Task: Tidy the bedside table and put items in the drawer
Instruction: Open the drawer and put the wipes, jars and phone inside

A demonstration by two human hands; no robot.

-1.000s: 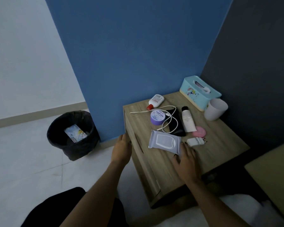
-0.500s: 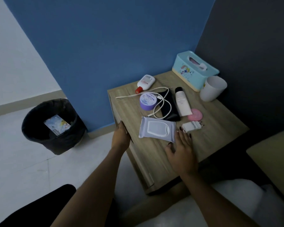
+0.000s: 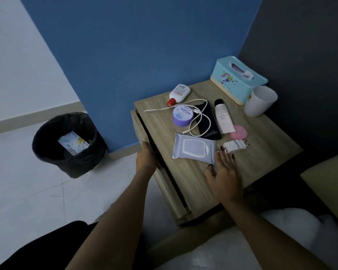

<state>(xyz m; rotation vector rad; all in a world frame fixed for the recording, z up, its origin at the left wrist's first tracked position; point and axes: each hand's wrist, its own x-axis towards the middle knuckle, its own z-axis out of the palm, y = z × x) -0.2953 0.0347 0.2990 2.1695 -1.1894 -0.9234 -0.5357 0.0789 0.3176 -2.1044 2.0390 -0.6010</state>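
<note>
The left hand (image 3: 147,159) is gripping the top edge of the drawer (image 3: 138,127), with its fingers curling over the wood. The drawer is standing slightly out from the bedside table (image 3: 265,145), and a dark gap is showing just right of that hand. The right hand (image 3: 224,172) is lying flat and open on the tabletop with its fingers spread, holding nothing.

A wipes pack (image 3: 193,149) and a white charger plug (image 3: 235,146) are sitting right at its fingertips. Beyond them a pink compact (image 3: 238,131), a black pouch (image 3: 210,129), a white cable (image 3: 196,111), a purple jar (image 3: 182,115) and a white tube (image 3: 223,117) are lying close together. Farthest from the hand, a red-capped bottle (image 3: 179,93), a turquoise tissue box (image 3: 238,80) and a white cup (image 3: 260,101) are lining the corner where the blue wall (image 3: 144,45) is meeting the dark grey wall (image 3: 310,65).

Well left of the left hand, a black bin (image 3: 47,152) is standing on the pale floor (image 3: 27,188).
</note>
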